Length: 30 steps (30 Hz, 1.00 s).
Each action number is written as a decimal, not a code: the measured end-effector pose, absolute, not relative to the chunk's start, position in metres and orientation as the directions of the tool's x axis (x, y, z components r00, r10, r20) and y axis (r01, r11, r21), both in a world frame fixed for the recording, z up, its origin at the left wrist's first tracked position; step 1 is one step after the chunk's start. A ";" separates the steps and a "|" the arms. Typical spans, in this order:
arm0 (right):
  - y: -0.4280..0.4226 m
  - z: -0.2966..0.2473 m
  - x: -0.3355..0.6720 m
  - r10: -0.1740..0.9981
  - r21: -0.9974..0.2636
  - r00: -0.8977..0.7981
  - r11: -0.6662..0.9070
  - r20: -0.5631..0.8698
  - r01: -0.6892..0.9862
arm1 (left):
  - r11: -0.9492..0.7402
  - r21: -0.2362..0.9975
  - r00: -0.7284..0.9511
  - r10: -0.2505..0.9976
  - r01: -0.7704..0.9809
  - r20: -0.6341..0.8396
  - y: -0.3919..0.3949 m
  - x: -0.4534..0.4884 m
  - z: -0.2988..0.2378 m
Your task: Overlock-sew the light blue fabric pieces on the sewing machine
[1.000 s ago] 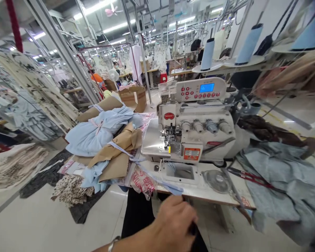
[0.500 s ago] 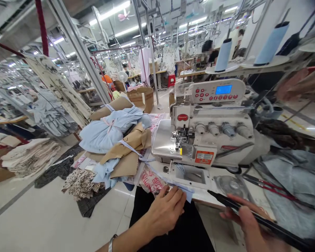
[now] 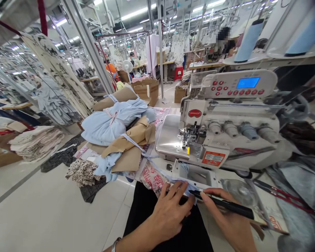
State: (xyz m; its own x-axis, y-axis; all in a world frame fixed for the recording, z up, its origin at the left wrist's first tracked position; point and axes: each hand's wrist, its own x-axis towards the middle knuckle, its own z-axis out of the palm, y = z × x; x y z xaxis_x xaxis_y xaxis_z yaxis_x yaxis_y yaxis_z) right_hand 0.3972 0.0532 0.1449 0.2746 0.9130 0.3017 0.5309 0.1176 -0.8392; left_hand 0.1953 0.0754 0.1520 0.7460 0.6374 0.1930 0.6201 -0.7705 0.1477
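Observation:
At the front edge of the sewing machine table, my left hand (image 3: 170, 210) has bent fingers pressed onto a small strip of light blue fabric (image 3: 191, 189). My right hand (image 3: 225, 217) is closed around a slim black pen (image 3: 225, 204), whose narrow tip points left and meets or nearly meets the fabric beside my left fingers. Part of the strip is hidden under the left hand. Just behind both hands stands a white overlock sewing machine (image 3: 241, 108) with a lit blue display.
Left of the machine lie a tied light blue fabric bundle (image 3: 102, 127) and brown paper (image 3: 128, 162). Red-handled snips (image 3: 283, 196) and a clear round dish (image 3: 240, 190) are on the right. Spotted cloth (image 3: 82, 173) sits lower left. A person works in the background.
My right hand has brought the pen leftward, its tip now at the blue fabric beside my left hand. The left fingers have spread slightly on the strip. The view has shifted left.

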 end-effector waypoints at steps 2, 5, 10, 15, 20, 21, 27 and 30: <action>0.059 0.144 0.397 0.925 -0.813 0.216 0.143 0.312 0.564 | -0.766 0.179 0.742 0.642 0.617 0.194 0.076 0.195 0.152; 0.063 0.144 0.394 0.933 -0.799 0.188 0.145 0.306 0.583 | -0.768 0.211 0.741 0.640 0.605 0.204 0.078 0.194 0.155; 0.068 0.143 0.393 0.933 -0.785 0.189 0.134 0.305 0.605 | -0.766 0.235 0.742 0.641 0.599 0.197 0.078 0.195 0.156; 0.067 0.141 0.401 0.905 -0.778 0.278 0.086 0.322 0.623 | -0.768 0.246 0.750 0.636 0.592 0.180 0.077 0.195 0.157; 0.065 0.143 0.399 0.903 -0.777 0.271 0.100 0.333 0.621 | -0.766 0.263 0.749 0.636 0.586 0.185 0.079 0.194 0.156; 0.065 0.144 0.397 0.908 -0.776 0.255 0.110 0.332 0.621 | -0.762 0.266 0.744 0.642 0.591 0.186 0.079 0.194 0.155; 0.071 0.148 0.394 0.913 -0.773 0.240 0.116 0.331 0.624 | -0.763 0.266 0.751 0.639 0.589 0.169 0.077 0.195 0.159; 0.072 0.148 0.399 0.900 -0.777 0.286 0.086 0.329 0.623 | -0.757 0.264 0.746 0.646 0.598 0.163 0.076 0.195 0.163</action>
State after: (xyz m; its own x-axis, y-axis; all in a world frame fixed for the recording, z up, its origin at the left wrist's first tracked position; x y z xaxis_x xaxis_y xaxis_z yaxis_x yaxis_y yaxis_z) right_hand 0.3989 0.0720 0.1482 0.2864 0.8997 0.3294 0.6232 0.0862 -0.7773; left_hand 0.1952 0.0760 0.1625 0.7456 0.6461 0.1630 0.5979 -0.7567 0.2644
